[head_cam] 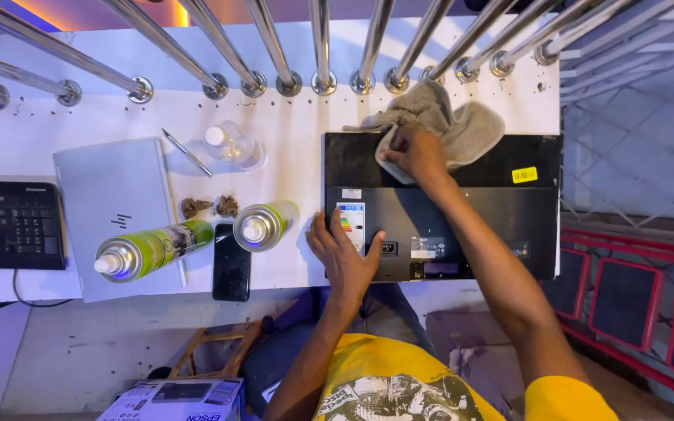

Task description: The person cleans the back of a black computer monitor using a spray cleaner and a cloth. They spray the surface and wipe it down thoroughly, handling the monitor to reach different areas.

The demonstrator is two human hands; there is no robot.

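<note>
Right hand (415, 153) grips a grey cloth (462, 125) on the back of a black monitor (477, 210) lying face-down on the white table (298, 156); left hand (342, 251), fingers spread flat, braces its near-left corner. Monitor's near edge overhangs, so hard wiping could tip it off; a swinging elbow might knock the nearby spray can (263, 224).
</note>
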